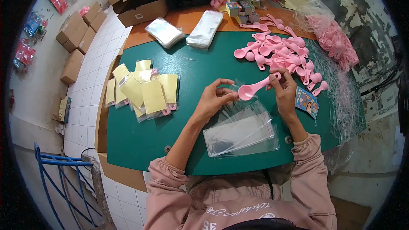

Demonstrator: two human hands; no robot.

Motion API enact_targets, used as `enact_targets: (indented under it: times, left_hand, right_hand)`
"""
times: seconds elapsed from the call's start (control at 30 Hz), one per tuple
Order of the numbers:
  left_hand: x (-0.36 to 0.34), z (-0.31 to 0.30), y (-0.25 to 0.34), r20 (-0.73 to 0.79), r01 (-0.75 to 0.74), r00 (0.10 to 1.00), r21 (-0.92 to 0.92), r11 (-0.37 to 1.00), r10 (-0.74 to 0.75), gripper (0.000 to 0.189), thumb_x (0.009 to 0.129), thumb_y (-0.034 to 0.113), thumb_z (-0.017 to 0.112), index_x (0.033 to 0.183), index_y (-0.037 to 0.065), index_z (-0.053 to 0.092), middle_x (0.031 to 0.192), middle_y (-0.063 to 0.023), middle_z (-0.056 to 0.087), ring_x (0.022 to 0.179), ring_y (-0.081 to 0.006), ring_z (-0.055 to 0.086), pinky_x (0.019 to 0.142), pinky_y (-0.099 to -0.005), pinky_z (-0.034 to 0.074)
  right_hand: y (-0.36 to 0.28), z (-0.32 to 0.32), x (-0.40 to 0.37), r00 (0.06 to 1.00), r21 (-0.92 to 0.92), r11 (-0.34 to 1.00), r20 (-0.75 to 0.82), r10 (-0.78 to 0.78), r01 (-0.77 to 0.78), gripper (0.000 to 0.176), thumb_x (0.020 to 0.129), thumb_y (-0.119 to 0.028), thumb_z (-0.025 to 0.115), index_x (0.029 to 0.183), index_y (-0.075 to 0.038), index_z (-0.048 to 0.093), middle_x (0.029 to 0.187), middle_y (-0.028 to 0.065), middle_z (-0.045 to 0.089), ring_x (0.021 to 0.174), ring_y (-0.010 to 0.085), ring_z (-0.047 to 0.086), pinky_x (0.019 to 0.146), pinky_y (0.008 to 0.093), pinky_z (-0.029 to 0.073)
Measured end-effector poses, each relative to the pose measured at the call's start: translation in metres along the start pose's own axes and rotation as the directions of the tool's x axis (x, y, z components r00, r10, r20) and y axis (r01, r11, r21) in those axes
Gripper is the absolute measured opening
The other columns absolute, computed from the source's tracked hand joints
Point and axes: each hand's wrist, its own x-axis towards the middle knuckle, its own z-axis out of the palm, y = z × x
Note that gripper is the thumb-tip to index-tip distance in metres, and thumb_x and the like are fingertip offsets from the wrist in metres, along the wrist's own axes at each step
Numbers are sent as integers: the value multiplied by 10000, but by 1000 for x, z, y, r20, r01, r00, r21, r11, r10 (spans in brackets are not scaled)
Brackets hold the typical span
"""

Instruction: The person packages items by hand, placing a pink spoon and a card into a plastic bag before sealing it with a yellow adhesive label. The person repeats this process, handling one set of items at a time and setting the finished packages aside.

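My right hand (284,90) grips the handle of a pink plastic spoon (254,88) and holds it level above the green table (170,140). My left hand (214,99) pinches a clear plastic sleeve (237,88) at the spoon's bowl. Under both hands lies a stack of clear sleeves (240,133). A pile of loose pink spoons (279,51) lies just beyond my right hand. Small printed cards (307,101) rest by my right wrist.
Packed sleeves with yellow cards (142,90) lie on the left of the table. Two bundles of clear bags (187,30) sit at the far edge, with cardboard boxes (142,4) behind. A bag of pink spoons (334,38) is at the far right. A blue metal frame (59,179) stands lower left.
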Motion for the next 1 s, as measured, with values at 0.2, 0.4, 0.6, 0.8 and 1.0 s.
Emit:
enact_targets:
  times: [0.2,0.4,0.6,0.8,1.0]
  left_hand:
    - [-1,2,-1,-10,-7,1000,65,998,7,379,783,104,657,1111,12,491,820,-65,635,747,-97,595,618,-199,443]
    - [-1,6,1,-20,-21,1000,80,997,22,375,789,91,646,1118,-1,492,854,-74,634,762,-101,592,640,-203,448]
    - [-2,13,-2,13,-55,998,35,998,54,358,815,124,619,1125,-14,504,873,-65,629,765,-86,576,650,-208,453]
    - [-8,0,15,213,164,950,289,943,-230,355,907,295,482,999,-32,586,830,-58,636,782,-95,582,686,-218,469]
    - [-14,11,19,296,110,950,-36,993,-95,373,938,273,414,982,-61,573,869,-90,637,803,-132,612,686,-237,497]
  right_hand:
    - [-4,4,-2,991,-23,997,-110,-75,73,137,850,-89,569,963,-16,542,762,17,528,630,69,523,562,192,448]
    - [-2,3,-5,998,-41,998,21,-52,53,160,846,-85,575,985,-20,533,761,10,525,632,64,521,565,188,443]
    - [-6,13,-12,986,-67,996,148,70,-61,165,826,-39,583,977,-17,520,771,21,547,645,71,549,564,199,456]
    - [-9,12,-9,994,39,998,105,38,-42,194,824,-44,591,977,-13,476,799,59,574,666,98,569,576,221,480]
    - [-18,14,-15,908,3,994,407,-97,105,461,929,-406,361,1030,3,548,1047,124,558,925,192,533,790,323,443]
